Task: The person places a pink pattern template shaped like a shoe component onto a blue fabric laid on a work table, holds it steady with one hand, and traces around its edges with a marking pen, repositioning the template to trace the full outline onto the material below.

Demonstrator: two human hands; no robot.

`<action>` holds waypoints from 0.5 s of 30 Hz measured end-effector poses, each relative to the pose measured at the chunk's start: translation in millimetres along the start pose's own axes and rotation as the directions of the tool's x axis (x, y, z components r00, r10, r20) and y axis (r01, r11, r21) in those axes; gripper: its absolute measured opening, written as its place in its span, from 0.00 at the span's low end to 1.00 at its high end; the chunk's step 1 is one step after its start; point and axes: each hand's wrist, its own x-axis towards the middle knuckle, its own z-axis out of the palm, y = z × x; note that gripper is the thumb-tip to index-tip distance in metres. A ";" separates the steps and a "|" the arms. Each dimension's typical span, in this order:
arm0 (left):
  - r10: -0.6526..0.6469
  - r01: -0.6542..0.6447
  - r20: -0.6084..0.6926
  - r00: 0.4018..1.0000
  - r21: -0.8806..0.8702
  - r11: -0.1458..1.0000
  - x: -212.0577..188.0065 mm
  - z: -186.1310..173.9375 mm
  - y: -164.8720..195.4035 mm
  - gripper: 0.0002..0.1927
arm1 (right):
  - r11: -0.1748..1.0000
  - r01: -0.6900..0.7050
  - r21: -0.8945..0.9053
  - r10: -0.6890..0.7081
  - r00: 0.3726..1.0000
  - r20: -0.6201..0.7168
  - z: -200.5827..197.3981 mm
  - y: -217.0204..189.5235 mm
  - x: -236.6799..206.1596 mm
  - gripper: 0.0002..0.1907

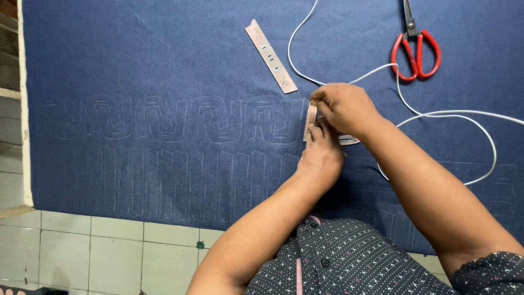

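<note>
my left hand (321, 155) presses flat a small brownish cardboard template (311, 121) on the dark blue denim cloth (164, 65), my right hand (344, 106) pinches its top edge. if my pressure loosens, the template may slip and spoil the chalk outlines (164, 120).

This looks like a small tailoring or garment workshop. A large sheet of dark blue denim cloth (164, 82) covers the surface, marked with rows of repeated chalk pattern outlines (164, 120). A long card template (271, 55) with slots lies on the cloth, and red-handled scissors (415, 46) lie near the far edge beside a loose white cord (464, 114). A pink measuring tape (299, 267) hangs down the person's shirt front. Below the cloth's near edge, a floor of pale square tiles (82, 246) shows.
</note>
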 end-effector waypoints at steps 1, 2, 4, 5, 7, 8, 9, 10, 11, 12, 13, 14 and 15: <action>0.085 -0.084 -0.006 0.996 0.100 0.991 -0.1 0.1 -2.8 0.45 | 1.000 0.013 -0.004 -0.013 1.000 -0.022 -0.4 1.4 -0.5 0.09; 0.170 -0.166 -0.004 0.985 0.199 0.966 1.0 -0.5 -5.8 0.41 | 1.000 0.026 -0.009 -0.026 0.999 -0.046 -1.4 2.8 -0.8 0.08; 0.287 -0.275 0.023 0.958 0.370 0.887 4.1 -2.1 -10.3 0.33 | 0.998 0.054 -0.038 -0.056 0.996 -0.072 -2.5 5.0 -0.8 0.08; 0.320 -0.305 0.044 0.947 0.442 0.843 6.1 -3.8 -12.4 0.29 | 0.996 0.066 -0.061 -0.071 0.995 -0.075 -3.1 6.2 -1.3 0.08; 0.365 -0.343 0.050 0.930 0.478 0.809 7.6 -7.8 -13.7 0.23 | 0.992 0.078 -0.104 -0.087 0.993 -0.085 -6.7 8.9 -3.6 0.08; 0.379 -0.353 0.033 0.925 0.444 0.823 7.0 -10.4 -13.9 0.21 | 0.990 0.076 -0.122 -0.087 0.992 -0.092 -8.9 10.1 -6.8 0.07; 0.392 -0.364 0.015 0.920 0.409 0.837 6.4 -13.0 -13.3 0.19 | 0.987 0.074 -0.140 -0.088 0.991 -0.098 -11.3 11.2 -10.3 0.07; 0.370 -0.342 -0.031 0.929 0.315 0.885 5.5 -15.4 -11.8 0.21 | 0.987 0.053 -0.154 -0.069 0.993 -0.100 -14.1 12.7 -14.1 0.07; 0.343 -0.321 -0.073 0.937 0.215 0.923 4.0 -17.1 -9.7 0.23 | 0.985 0.031 -0.168 -0.049 0.993 -0.103 -17.6 14.6 -19.4 0.07; 0.311 -0.300 -0.111 0.944 0.111 0.948 3.5 -18.6 -7.3 0.25 | 0.983 0.007 -0.182 -0.027 0.994 -0.107 -20.4 16.4 -24.6 0.07; 0.331 -0.313 -0.083 0.940 0.175 0.933 4.3 -20.2 -5.2 0.22 | 0.980 -0.006 -0.200 -0.017 0.993 -0.115 -22.2 18.1 -29.4 0.07; 0.348 -0.327 -0.053 0.936 0.236 0.915 5.0 -21.3 -3.7 0.20 | 0.976 -0.020 -0.216 -0.006 0.992 -0.123 -23.3 19.6 -34.9 0.07; 0.363 -0.341 -0.022 0.931 0.296 0.892 5.3 -21.7 -2.2 0.18 | 0.972 -0.035 -0.233 0.004 0.991 -0.130 -24.1 21.1 -40.4 0.08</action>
